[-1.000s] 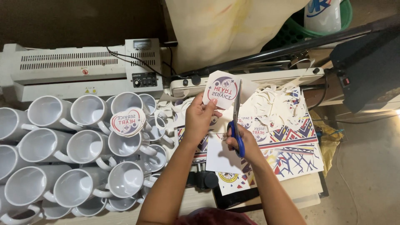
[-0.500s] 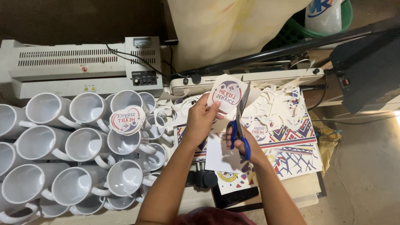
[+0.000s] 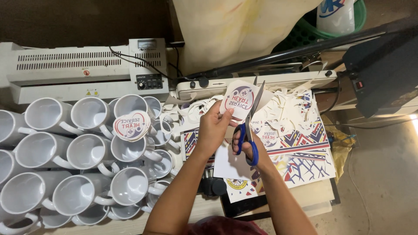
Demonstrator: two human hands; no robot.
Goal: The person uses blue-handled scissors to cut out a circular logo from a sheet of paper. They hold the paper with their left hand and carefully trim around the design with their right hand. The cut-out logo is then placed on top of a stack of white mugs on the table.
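Observation:
My left hand (image 3: 214, 129) pinches a printed paper piece (image 3: 238, 99) with a heart-shaped design by its lower left corner and holds it up over the table. My right hand (image 3: 246, 150) grips blue-handled scissors (image 3: 249, 126); their blades stand apart along the right edge of that paper. Under both hands lie printed sheets (image 3: 300, 150) with coloured patterns and a heap of white paper offcuts (image 3: 287, 109). A cut-out heart print (image 3: 131, 125) rests on top of the mugs to the left.
Several white mugs (image 3: 82, 152) crowd the left half of the table. A white laminator (image 3: 82, 72) stands behind them, a long paper trimmer (image 3: 278, 78) beside it. A black machine (image 3: 383, 69) sits at the right. A green basket (image 3: 335, 21) is at the back.
The paper piece has been turned and shifted slightly right in my left hand. The scissors have risen from below it, and their blades now sit along its right edge.

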